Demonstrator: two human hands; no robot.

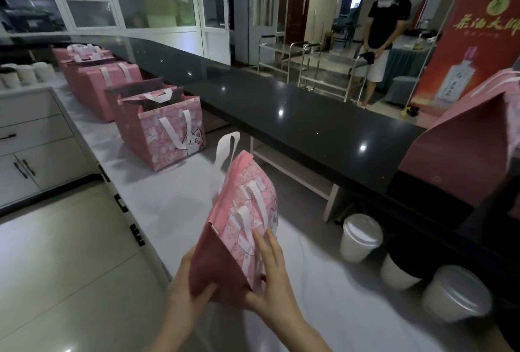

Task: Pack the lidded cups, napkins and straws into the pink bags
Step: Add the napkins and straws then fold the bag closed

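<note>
- The left hand (188, 287) grips the folded bag (242, 211); the right hand (270, 275) lies flat-fingered on its face.
- Likely step: opening this bag.
- Next: stand it open on the bench (174, 188), near the 3 cups (361, 235).

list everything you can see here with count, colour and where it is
folded pink bag: 1, pink with white handles, held over the white counter
standing pink bags: at least 3, pink, in a row on the white counter, nearest one open
edge bag: 1, pink, far right, partly cut off
lidded cups: 3, white, near right below the black counter
far cups: several, white, far left, count unclear
cabinet: 1, pale with dark handles, left
trolleys: steel, beyond the black counter
banner: 1, red, upper right
person: 1, black top, background
left hand: grips the folded bag's base
right hand: fingers flat on its printed face
</note>
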